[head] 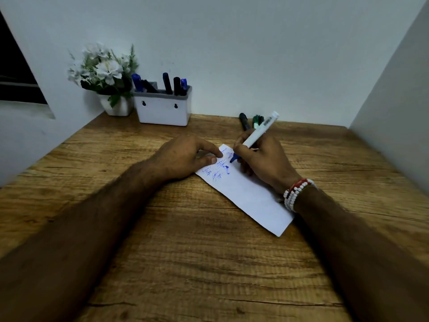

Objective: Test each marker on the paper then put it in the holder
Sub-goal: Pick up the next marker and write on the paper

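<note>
The right hand [262, 159] curls its fingers round a white marker [260, 131] and sets its blue tip on the paper [250, 196]. The barrel slants up and away from the sheet. The left hand [183, 156] lies at the paper's left edge with its fingers curled, and the thumb and forefinger tips pinch that edge against the counter [185, 263]. A bracelet [296, 192] of white and red beads circles the right wrist, which lies over the paper's right side.

The paper is a long white strip lying slantwise on the wooden counter between the two forearms. Blue scribbles [218, 169] cluster at its far end, by the marker's tip, and the nearer stretch is blank.

Just beyond the paper, behind the right hand, a black marker [243, 120] and a green marker [256, 119] lie on the counter. The hand and the white barrel partly hide them.

Farther beyond the paper and to its left, the white holder [162, 110] stands against the wall [255, 54]. It has a grey rim, and blue and black markers [167, 83] stand upright or lean inside it. Touching the holder's left side, farthest from the paper, is a white pot [119, 108] of pale flowers [102, 66] with green leaves.
</note>
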